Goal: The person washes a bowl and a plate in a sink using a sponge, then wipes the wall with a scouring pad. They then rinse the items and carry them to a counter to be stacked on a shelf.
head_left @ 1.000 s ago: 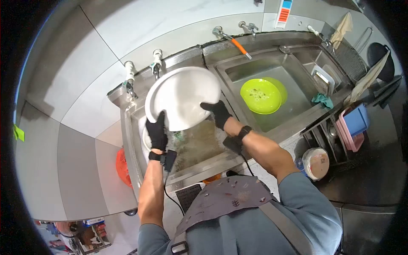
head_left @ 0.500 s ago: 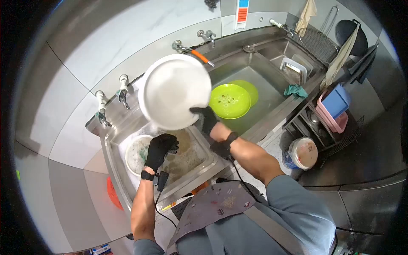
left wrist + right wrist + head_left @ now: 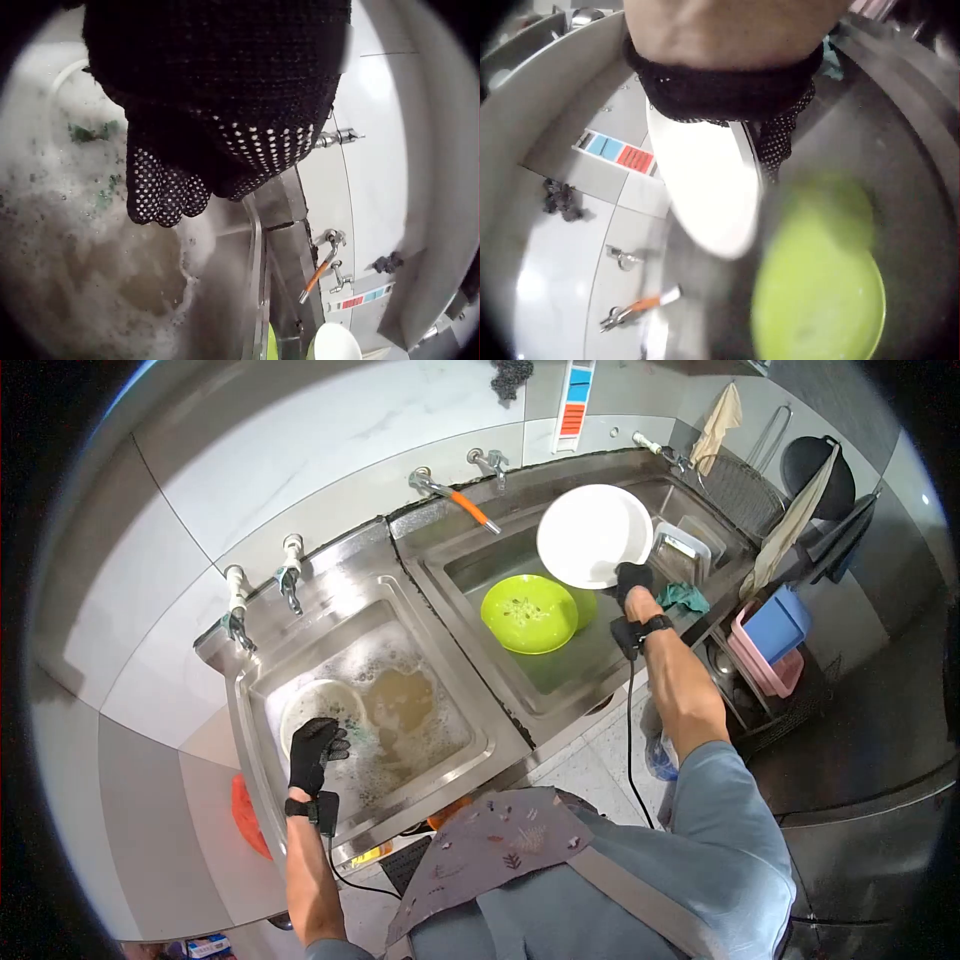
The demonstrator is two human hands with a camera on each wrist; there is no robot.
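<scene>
My right hand (image 3: 632, 584), in a black glove, grips the rim of a large white bowl (image 3: 590, 535) and holds it tilted over the right part of the middle sink. In the right wrist view the bowl (image 3: 705, 180) shows nearly edge-on. Over the left sink hangs my gloved left hand (image 3: 316, 748), its fingers loosely curled around nothing. Just beyond it a white bowl (image 3: 318, 700) sits in the suds, with something green beside the hand. Lime-green dishes (image 3: 528, 618) lie in the middle sink's water, left of my right hand.
Brownish, foamy water (image 3: 405, 705) fills the left sink. Along the wall stand several taps, one with an orange hose (image 3: 468, 508). White containers (image 3: 682, 555) and a teal cloth (image 3: 684, 597) are at the right. Pink and blue baskets (image 3: 775, 628) stand on a rack beyond the sink edge.
The left hand has let go of the large white bowl and moved down-left over the suds. My right hand has carried the bowl rightward, from the left sink past the green dishes.
</scene>
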